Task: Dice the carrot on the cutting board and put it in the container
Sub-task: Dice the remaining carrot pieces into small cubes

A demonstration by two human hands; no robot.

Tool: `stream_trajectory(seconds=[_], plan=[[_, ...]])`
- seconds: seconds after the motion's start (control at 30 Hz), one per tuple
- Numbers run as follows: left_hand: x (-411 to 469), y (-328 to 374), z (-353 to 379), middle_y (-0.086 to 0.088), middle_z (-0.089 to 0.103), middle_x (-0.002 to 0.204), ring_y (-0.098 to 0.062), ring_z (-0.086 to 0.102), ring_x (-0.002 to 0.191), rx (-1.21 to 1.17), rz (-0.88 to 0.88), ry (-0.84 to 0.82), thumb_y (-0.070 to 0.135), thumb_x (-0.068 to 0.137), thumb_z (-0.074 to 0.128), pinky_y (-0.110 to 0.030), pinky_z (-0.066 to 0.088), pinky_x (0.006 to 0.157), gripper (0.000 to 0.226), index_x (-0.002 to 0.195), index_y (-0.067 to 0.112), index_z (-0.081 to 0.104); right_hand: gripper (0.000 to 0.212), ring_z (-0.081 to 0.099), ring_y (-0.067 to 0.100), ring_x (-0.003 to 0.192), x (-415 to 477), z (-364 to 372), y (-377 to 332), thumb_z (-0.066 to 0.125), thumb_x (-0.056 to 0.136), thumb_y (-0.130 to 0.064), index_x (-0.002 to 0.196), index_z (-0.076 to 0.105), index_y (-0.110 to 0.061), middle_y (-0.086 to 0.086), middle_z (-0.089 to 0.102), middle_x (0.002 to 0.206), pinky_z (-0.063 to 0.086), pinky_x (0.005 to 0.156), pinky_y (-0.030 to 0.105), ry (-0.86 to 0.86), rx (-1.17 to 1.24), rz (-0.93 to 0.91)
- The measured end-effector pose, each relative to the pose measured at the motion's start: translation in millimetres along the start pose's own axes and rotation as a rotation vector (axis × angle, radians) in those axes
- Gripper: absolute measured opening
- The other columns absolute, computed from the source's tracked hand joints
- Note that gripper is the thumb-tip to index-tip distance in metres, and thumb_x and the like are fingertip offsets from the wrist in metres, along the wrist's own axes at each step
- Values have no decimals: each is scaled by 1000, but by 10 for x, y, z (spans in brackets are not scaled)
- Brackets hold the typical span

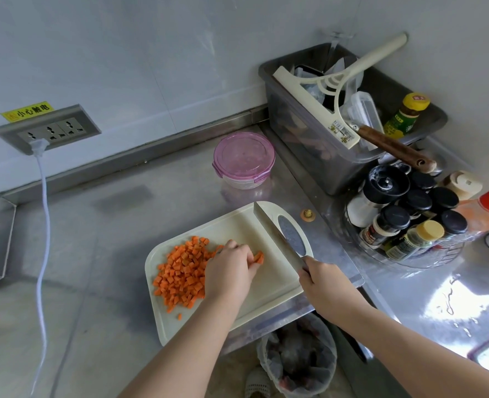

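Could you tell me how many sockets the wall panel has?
3, in a row on the wall panel: left socket holds a white plug; middle socket and right socket are free.

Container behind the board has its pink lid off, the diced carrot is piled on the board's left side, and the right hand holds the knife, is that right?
One thing is wrong: the pink lid is on the container, as the head view shows. The rest stands: the diced carrot is piled on the board's left side and the right hand holds the knife.
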State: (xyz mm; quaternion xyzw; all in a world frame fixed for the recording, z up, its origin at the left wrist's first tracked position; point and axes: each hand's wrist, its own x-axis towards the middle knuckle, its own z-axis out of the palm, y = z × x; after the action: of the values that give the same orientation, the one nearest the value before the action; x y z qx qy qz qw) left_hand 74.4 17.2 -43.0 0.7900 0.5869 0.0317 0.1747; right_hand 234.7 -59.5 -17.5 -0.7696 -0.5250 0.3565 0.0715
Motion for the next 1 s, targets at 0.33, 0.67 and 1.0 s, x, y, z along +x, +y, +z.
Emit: stream_trajectory(seconds=[0.33,0.67,1.0], plan=[[-16,-3,82,7,56,118,-14,54,110,38,86,28,41,91,56,-26,41,86,30,116,25,55,35,37,12,53,-14,52,19,32,102,-21,68,28,-25,-3,42,62,30,51,26,-18,-28,-10],[163,60,135,1,60,104,-17,59,87,-128,-51,-3,33,89,62,-23,39,64,19,98,17,63,18,55,18,66,6,117,-20,31,103,-25,91,43,-20,0,55,74,47,62,33,-22,-51,-32],[114,54,164,0,61,102,-17,61,87,-220,-76,41,32,90,61,-27,48,68,19,99,16,65,26,62,20,72,-17,155,-43,31,103,-27,115,51,-16,3,61,83,56,69,39,-3,-108,-41]])
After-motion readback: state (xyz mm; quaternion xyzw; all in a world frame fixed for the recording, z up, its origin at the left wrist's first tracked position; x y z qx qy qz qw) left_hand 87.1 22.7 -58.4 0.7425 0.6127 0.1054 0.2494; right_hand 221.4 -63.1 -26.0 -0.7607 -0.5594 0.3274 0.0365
